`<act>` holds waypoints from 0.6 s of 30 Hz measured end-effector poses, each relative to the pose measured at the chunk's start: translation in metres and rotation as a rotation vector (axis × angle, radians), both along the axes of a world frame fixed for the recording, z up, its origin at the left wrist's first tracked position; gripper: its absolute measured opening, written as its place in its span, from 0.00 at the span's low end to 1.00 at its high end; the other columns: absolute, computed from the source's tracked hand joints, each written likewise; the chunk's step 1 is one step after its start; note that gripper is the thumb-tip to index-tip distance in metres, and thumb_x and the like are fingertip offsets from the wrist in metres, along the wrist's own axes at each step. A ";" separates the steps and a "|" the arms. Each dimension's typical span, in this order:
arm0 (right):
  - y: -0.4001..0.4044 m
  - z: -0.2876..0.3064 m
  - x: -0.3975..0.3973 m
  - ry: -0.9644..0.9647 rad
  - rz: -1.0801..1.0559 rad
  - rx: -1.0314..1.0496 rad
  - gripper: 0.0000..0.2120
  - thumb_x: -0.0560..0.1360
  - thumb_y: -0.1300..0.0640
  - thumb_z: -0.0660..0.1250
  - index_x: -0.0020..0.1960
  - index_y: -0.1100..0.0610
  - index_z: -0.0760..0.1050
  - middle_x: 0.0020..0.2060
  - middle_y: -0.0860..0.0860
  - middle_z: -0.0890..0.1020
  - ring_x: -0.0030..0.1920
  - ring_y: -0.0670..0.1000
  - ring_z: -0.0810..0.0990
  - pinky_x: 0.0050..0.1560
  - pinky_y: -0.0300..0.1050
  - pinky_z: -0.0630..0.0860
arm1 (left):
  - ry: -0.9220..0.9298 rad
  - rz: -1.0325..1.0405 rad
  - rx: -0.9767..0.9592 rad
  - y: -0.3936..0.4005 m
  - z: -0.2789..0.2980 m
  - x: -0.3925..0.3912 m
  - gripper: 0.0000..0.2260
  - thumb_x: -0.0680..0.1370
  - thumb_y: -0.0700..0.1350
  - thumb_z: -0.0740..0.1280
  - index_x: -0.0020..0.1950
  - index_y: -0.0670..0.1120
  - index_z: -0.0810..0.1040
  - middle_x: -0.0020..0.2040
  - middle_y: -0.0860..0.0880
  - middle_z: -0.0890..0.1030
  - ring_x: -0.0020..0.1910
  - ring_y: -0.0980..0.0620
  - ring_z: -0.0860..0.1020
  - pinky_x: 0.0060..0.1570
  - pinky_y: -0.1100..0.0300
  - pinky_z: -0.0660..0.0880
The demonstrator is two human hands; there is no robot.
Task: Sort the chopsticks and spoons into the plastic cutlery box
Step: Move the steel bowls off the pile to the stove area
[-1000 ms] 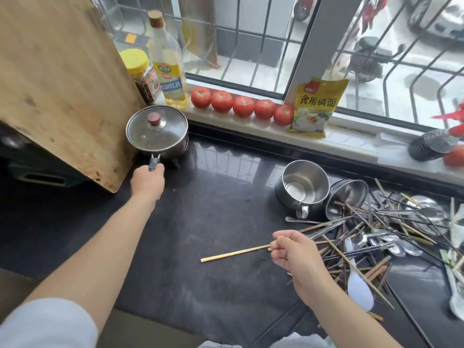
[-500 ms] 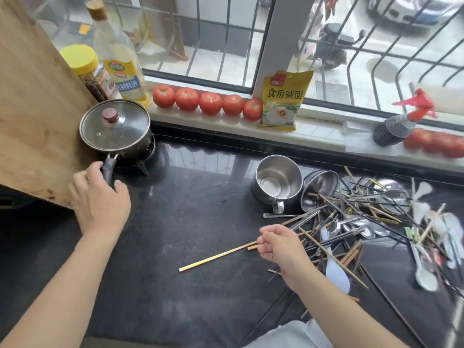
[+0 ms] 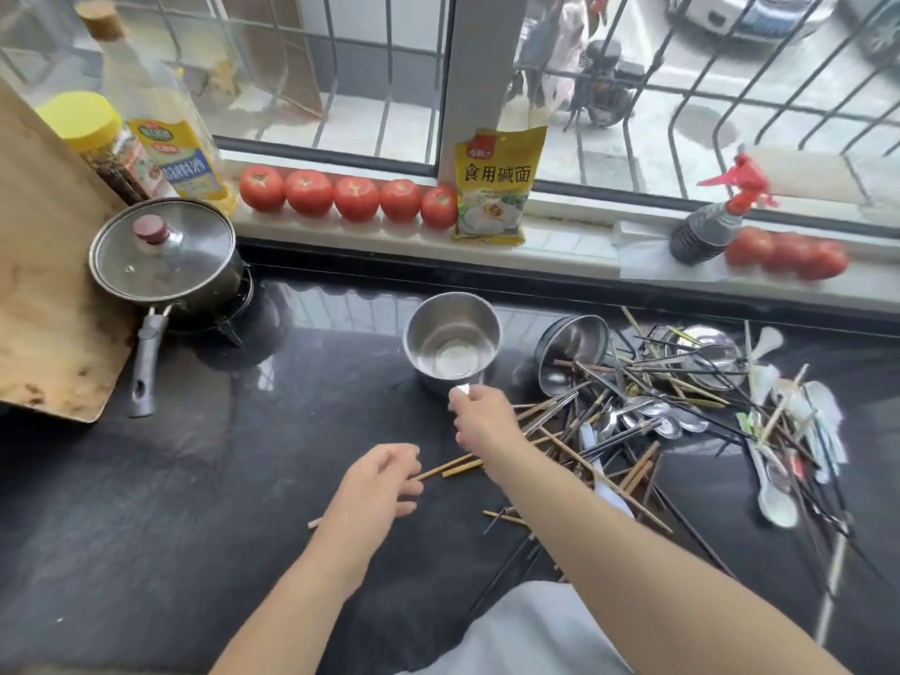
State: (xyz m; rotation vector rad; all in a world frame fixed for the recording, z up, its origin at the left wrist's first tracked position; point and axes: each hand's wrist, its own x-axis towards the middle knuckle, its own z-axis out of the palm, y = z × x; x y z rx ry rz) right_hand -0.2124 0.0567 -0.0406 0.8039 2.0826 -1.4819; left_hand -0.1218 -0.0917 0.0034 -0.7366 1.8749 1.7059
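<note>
Head view: right hand [image 3: 479,421] grips one steel cup's [image 3: 453,341] handle; left fingers [image 3: 389,462] loosely curled.

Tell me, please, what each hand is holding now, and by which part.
The right hand pinches the steel cup by its handle. The left hand lies over a wooden chopstick near its middle; whether its fingers grip it cannot be told.

Bright daylight from the window [image 3: 633,90] glares on the glossy countertop [image 3: 195,479]; edges bend, slightly soft.
</note>
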 end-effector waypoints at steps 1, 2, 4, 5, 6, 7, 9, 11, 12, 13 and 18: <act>-0.009 0.004 0.015 0.041 0.088 0.020 0.15 0.68 0.44 0.62 0.36 0.56 0.76 0.28 0.52 0.75 0.32 0.55 0.73 0.37 0.55 0.73 | -0.018 0.065 0.092 0.003 0.003 -0.004 0.09 0.86 0.48 0.62 0.59 0.50 0.82 0.56 0.46 0.85 0.54 0.47 0.84 0.58 0.48 0.81; -0.018 0.010 0.033 0.088 0.201 0.053 0.15 0.71 0.44 0.62 0.37 0.55 0.75 0.31 0.52 0.78 0.35 0.56 0.76 0.41 0.55 0.75 | -0.033 0.122 0.175 0.004 0.004 -0.006 0.11 0.86 0.48 0.61 0.60 0.47 0.82 0.56 0.44 0.85 0.54 0.46 0.84 0.57 0.48 0.80; -0.037 0.018 0.072 0.146 0.447 0.082 0.12 0.77 0.48 0.59 0.43 0.53 0.76 0.41 0.55 0.83 0.43 0.58 0.81 0.46 0.53 0.78 | -0.083 0.179 0.234 0.004 0.004 -0.005 0.16 0.86 0.50 0.60 0.57 0.44 0.85 0.53 0.42 0.87 0.52 0.44 0.84 0.54 0.49 0.76; -0.043 0.022 0.086 0.152 0.533 0.043 0.10 0.78 0.50 0.56 0.48 0.51 0.76 0.45 0.57 0.83 0.46 0.59 0.82 0.49 0.54 0.79 | -0.114 0.183 0.218 0.004 0.003 -0.002 0.18 0.86 0.53 0.60 0.55 0.44 0.86 0.51 0.41 0.87 0.50 0.41 0.82 0.51 0.50 0.74; -0.043 0.028 0.093 0.130 0.611 -0.013 0.11 0.78 0.51 0.55 0.52 0.50 0.75 0.48 0.58 0.83 0.48 0.61 0.82 0.51 0.55 0.80 | -0.123 0.183 0.197 0.005 0.004 0.003 0.18 0.86 0.54 0.61 0.53 0.43 0.85 0.48 0.41 0.87 0.46 0.39 0.80 0.45 0.51 0.73; -0.039 0.033 0.095 0.119 0.685 -0.067 0.11 0.78 0.52 0.55 0.55 0.50 0.74 0.49 0.58 0.82 0.49 0.61 0.82 0.53 0.57 0.80 | -0.099 0.188 0.176 0.007 0.004 0.008 0.18 0.86 0.53 0.61 0.51 0.42 0.84 0.44 0.41 0.85 0.41 0.40 0.78 0.38 0.53 0.71; -0.018 0.041 0.091 0.101 0.823 -0.134 0.10 0.79 0.54 0.58 0.57 0.52 0.74 0.47 0.55 0.82 0.48 0.58 0.83 0.55 0.57 0.80 | -0.018 0.218 0.162 0.017 0.012 0.017 0.17 0.86 0.49 0.60 0.44 0.44 0.81 0.36 0.46 0.82 0.35 0.45 0.76 0.33 0.55 0.68; 0.006 0.049 0.091 0.117 0.858 -0.163 0.10 0.79 0.55 0.61 0.58 0.54 0.75 0.46 0.55 0.83 0.46 0.55 0.84 0.57 0.56 0.79 | 0.025 0.201 0.162 0.031 0.019 0.022 0.18 0.87 0.47 0.59 0.41 0.46 0.80 0.32 0.51 0.82 0.32 0.49 0.77 0.36 0.52 0.69; 0.017 0.054 0.094 0.125 0.835 -0.180 0.11 0.78 0.55 0.61 0.59 0.53 0.76 0.47 0.54 0.84 0.47 0.54 0.84 0.57 0.56 0.79 | 0.029 0.170 0.168 0.038 0.021 0.023 0.18 0.87 0.47 0.59 0.40 0.45 0.80 0.32 0.48 0.83 0.32 0.47 0.77 0.37 0.52 0.70; 0.027 0.056 0.099 0.136 0.809 -0.207 0.12 0.78 0.55 0.61 0.60 0.51 0.77 0.49 0.53 0.84 0.47 0.54 0.84 0.57 0.54 0.80 | 0.017 0.147 0.177 0.046 0.020 0.023 0.18 0.87 0.47 0.59 0.42 0.43 0.81 0.35 0.43 0.83 0.34 0.44 0.78 0.37 0.51 0.70; 0.100 0.058 0.108 0.204 0.510 -0.136 0.17 0.81 0.57 0.63 0.69 0.49 0.75 0.50 0.49 0.85 0.44 0.45 0.84 0.53 0.42 0.80 | -0.037 0.194 -0.012 0.060 -0.004 0.014 0.16 0.87 0.49 0.60 0.48 0.40 0.79 0.52 0.43 0.83 0.54 0.44 0.83 0.52 0.49 0.79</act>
